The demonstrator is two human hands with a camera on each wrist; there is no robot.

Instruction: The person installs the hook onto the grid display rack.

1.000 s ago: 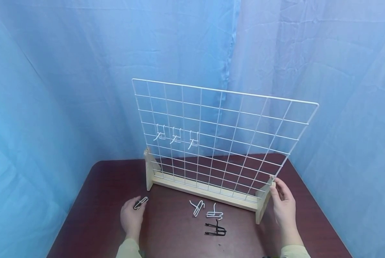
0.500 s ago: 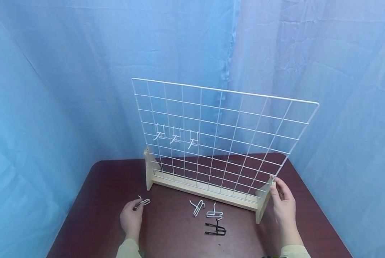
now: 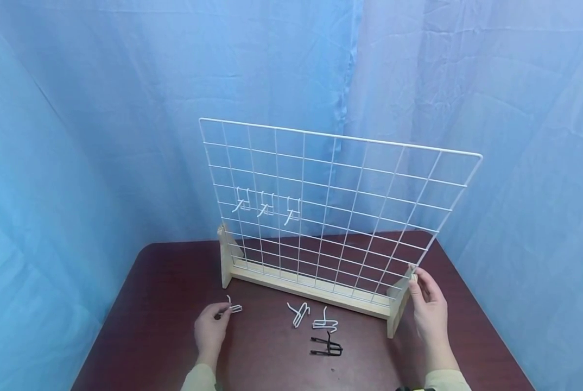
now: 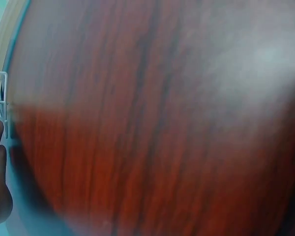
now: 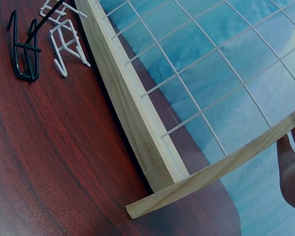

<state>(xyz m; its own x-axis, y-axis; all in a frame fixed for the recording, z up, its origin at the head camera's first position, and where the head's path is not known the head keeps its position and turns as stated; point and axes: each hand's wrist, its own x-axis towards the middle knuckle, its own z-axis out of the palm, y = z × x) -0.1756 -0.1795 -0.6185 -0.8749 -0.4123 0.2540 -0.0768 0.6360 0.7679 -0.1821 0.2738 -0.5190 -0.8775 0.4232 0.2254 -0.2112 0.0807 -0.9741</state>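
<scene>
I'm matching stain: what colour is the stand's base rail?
Wooden base rail: pale tan, clearest in the right wrist view.

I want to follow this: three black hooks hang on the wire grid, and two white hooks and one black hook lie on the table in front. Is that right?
Not quite: the three hooks hanging on the wire grid are white, not black, as the head view shows. Two white hooks and one black hook do lie on the table in front.

The right hand [image 5: 293,169] touches the wooden end piece [image 5: 206,177].
</scene>
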